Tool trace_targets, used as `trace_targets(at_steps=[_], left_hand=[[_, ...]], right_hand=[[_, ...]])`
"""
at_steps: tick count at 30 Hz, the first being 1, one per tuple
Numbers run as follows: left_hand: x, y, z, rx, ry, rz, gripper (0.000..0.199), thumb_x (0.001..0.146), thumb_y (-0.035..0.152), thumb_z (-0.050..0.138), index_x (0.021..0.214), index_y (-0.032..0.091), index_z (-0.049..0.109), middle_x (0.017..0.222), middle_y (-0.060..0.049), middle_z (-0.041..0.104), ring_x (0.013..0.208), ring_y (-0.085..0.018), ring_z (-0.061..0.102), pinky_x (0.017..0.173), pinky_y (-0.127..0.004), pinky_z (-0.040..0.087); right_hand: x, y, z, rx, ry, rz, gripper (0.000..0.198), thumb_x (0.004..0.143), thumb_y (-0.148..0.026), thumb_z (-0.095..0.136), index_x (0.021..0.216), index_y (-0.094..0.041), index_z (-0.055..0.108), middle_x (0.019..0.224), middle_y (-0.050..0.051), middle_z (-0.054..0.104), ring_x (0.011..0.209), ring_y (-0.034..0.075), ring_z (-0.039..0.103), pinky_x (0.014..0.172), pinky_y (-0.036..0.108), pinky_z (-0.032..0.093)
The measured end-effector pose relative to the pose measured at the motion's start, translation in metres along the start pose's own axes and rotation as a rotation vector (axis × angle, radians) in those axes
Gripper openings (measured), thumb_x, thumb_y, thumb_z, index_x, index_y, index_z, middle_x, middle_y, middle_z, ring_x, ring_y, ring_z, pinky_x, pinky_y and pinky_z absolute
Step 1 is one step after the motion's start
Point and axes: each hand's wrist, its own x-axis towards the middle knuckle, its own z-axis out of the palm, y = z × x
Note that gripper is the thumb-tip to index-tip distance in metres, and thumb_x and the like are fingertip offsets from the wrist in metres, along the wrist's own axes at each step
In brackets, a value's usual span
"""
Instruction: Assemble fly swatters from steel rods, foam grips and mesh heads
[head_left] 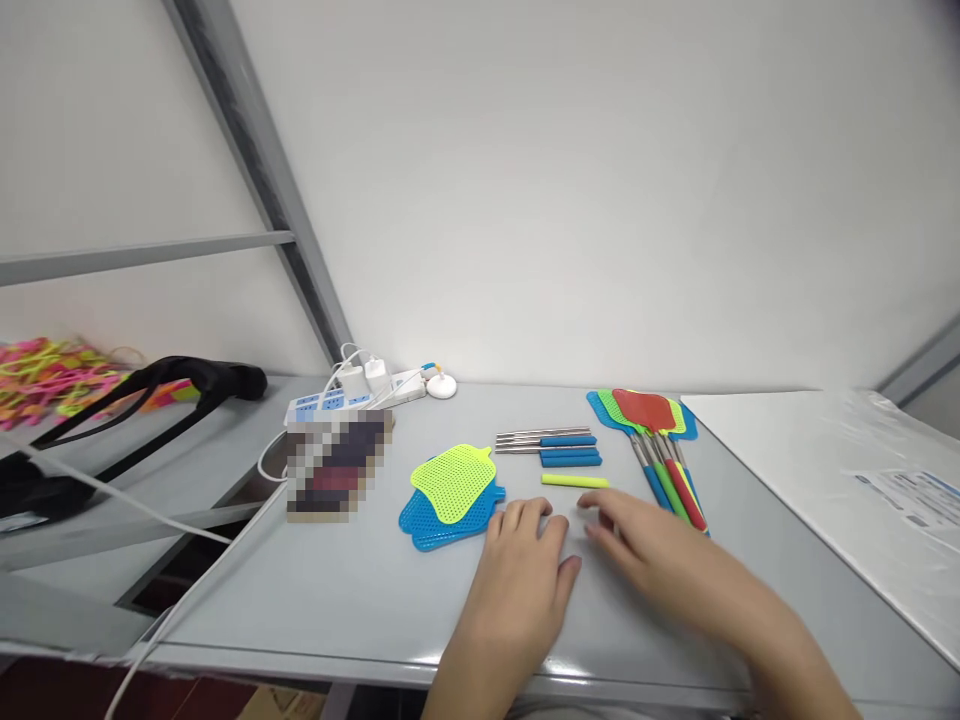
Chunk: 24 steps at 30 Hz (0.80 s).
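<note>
Resting palm-down at lower centre, the left hand [519,572] has its fingers loosely bent and grips nothing visible; whether its fingertips touch the blue swatter heads [431,528] just beside them cannot be told. The right hand [641,530], right of centre, has thumb and forefinger parted, with no object seen between them. Beyond the hands lie a lime-yellow handle grip [574,481] and blue-handled steel rods [570,450], laid parallel, presumably for easy picking. A lime-yellow swatter head [454,483] overlaps the blue ones, apparently stacked by kind; complete fly swatters [651,415] are fanned at centre right, seemingly kept apart from loose parts. Of containers, a labelled white package [825,510] occupies the right side and a cardboard carton [281,705] shows at lower left; contents of both are unseen.
</note>
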Motion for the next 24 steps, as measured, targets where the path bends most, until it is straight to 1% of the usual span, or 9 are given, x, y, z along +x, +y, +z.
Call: trace_targets(at_steps=[3,4,6,9,12,15,19,21,24], left_hand=[[-0.002,0.0,0.001,0.011,0.014,0.002,0.022,0.094,0.03,0.05,0.112,0.022,0.061,0.132,-0.009,0.054,0.121,-0.03,0.047,0.105,-0.052,0.037],[-0.002,0.0,0.003,0.017,0.022,0.003,0.022,0.094,0.031,0.05,0.112,0.023,0.061,0.135,-0.009,0.053,0.122,-0.03,0.046,0.105,-0.052,0.037],[-0.001,0.0,0.006,0.035,0.034,0.004,0.024,0.094,0.032,0.051,0.114,0.023,0.06,0.14,-0.008,0.05,0.123,-0.031,0.046,0.106,-0.054,0.036],[0.001,0.0,0.011,0.074,0.041,-0.001,0.028,0.094,0.034,0.05,0.118,0.023,0.059,0.146,-0.009,0.046,0.122,-0.033,0.047,0.104,-0.057,0.037],[0.003,0.0,0.016,0.101,0.045,-0.002,0.03,0.093,0.036,0.051,0.119,0.023,0.059,0.147,-0.009,0.045,0.12,-0.034,0.048,0.102,-0.058,0.039],[0.003,0.001,0.018,0.101,0.053,-0.01,0.034,0.094,0.04,0.049,0.123,0.023,0.057,0.149,-0.009,0.044,0.118,-0.033,0.048,0.101,-0.058,0.039],[0.002,0.002,0.023,0.115,0.071,-0.024,0.036,0.094,0.042,0.05,0.125,0.024,0.055,0.147,-0.009,0.046,0.118,-0.032,0.048,0.103,-0.058,0.038],[0.001,0.004,0.026,0.127,0.083,-0.037,0.036,0.093,0.042,0.052,0.124,0.024,0.056,0.148,-0.009,0.044,0.118,-0.033,0.048,0.103,-0.058,0.038],[0.002,0.006,0.027,0.129,0.073,-0.04,0.035,0.093,0.041,0.052,0.124,0.025,0.055,0.151,-0.009,0.042,0.122,-0.033,0.047,0.103,-0.061,0.037]], right_hand=[[0.034,0.0,-0.029,-0.152,0.041,0.038,0.031,0.099,-0.037,0.037,0.121,-0.027,0.057,0.116,0.005,0.068,0.098,0.023,0.065,0.075,0.031,0.045],[0.048,-0.001,-0.036,-0.231,0.029,0.015,0.032,0.099,-0.036,0.035,0.118,-0.026,0.059,0.112,0.006,0.069,0.092,0.022,0.066,0.071,0.03,0.045],[0.079,-0.002,-0.045,-0.266,-0.013,-0.023,0.031,0.099,-0.033,0.036,0.115,-0.025,0.061,0.108,0.006,0.07,0.087,0.022,0.066,0.068,0.03,0.045],[0.121,-0.003,-0.045,-0.314,-0.051,-0.085,0.027,0.096,-0.027,0.042,0.11,-0.022,0.065,0.108,0.007,0.069,0.089,0.022,0.064,0.071,0.03,0.044],[0.151,-0.005,-0.036,-0.347,-0.104,-0.164,0.024,0.095,-0.025,0.047,0.108,-0.021,0.067,0.109,0.008,0.067,0.096,0.021,0.062,0.08,0.031,0.045],[0.171,-0.004,-0.027,-0.365,-0.184,-0.218,0.021,0.096,-0.029,0.052,0.109,-0.019,0.065,0.112,0.007,0.065,0.098,0.02,0.062,0.086,0.035,0.049],[0.186,0.0,-0.02,-0.374,-0.26,-0.255,0.035,0.094,-0.037,0.059,0.123,-0.017,0.057,0.122,0.009,0.06,0.101,0.021,0.063,0.085,0.043,0.054],[0.189,0.003,-0.018,-0.376,-0.243,-0.258,0.03,0.094,-0.035,0.059,0.117,-0.017,0.06,0.116,0.008,0.063,0.097,0.02,0.063,0.083,0.04,0.054],[0.182,0.001,-0.02,-0.37,-0.131,-0.257,0.014,0.092,-0.025,0.058,0.099,-0.016,0.064,0.095,0.006,0.067,0.085,0.019,0.063,0.077,0.034,0.05]])
